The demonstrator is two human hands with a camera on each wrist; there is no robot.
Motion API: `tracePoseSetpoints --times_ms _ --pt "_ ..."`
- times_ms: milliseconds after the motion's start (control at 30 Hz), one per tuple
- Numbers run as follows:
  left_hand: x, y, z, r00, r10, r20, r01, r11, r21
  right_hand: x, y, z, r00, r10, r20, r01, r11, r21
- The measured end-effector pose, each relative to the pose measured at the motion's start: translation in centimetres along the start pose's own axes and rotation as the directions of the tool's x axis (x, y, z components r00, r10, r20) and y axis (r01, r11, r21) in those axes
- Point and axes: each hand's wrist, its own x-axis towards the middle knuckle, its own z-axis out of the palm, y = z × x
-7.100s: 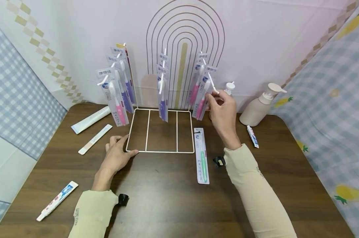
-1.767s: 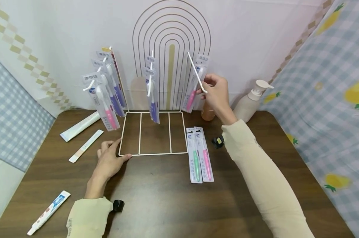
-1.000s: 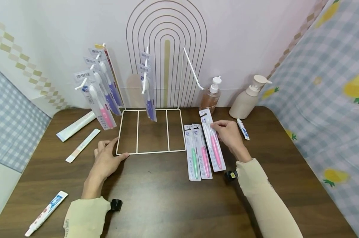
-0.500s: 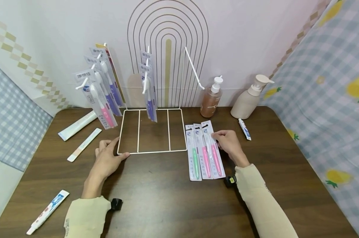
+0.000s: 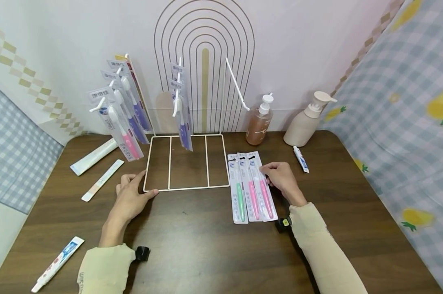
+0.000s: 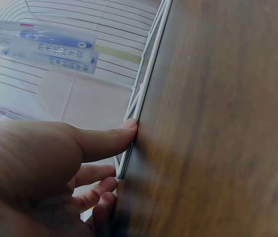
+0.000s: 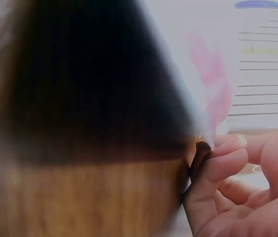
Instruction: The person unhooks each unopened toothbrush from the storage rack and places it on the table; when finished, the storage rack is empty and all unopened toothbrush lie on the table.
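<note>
Head view: right hand (image 5: 280, 179) on the table (image 5: 207, 245), fingertips curled against the right edge of the rightmost toothbrush pack (image 5: 263, 185), pink handle, flat on the wood. Two more packs just left of it, edges touching or overlapping: pink one (image 5: 251, 187), green one (image 5: 239, 190). All three just right of the white wire rack base (image 5: 186, 161). Left hand (image 5: 130, 198) flat at the base's front-left corner, fingers relaxed and spread, thumb tip against the wire. Right hook (image 5: 237, 85) of the rack bare; middle hook carrying purple packs (image 5: 181, 108); left hook carrying pink and purple packs (image 5: 120, 108). Brown pump bottle (image 5: 259, 122) and beige pump bottle (image 5: 305, 120) at the back right, small tube (image 5: 301, 159) in front of the beige one. Long white tube (image 5: 93, 157) and flat strip pack (image 5: 102, 181) at left, another tube (image 5: 58, 263) near the front-left edge.

Left wrist view: thumb (image 6: 107, 138) pressed straight against the rack wire (image 6: 146, 84), other fingers loosely bent beside it, holding nothing. Hanging packs (image 6: 43, 47) visible beyond.

Right wrist view: mostly blurred. Fingertips (image 7: 225, 153) bent against a pack's edge; grip or mere touch, cannot tell.
</note>
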Motion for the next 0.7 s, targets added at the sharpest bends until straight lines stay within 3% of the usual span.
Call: tracePoseSetpoints --times_ms 700 --pt "-0.08 -0.30 0.10 1.000 0.000 0.000 0.000 1.000 -0.009 -0.26 0.14 0.38 0.999 0.036 0.006 -0.036 0.999 0.038"
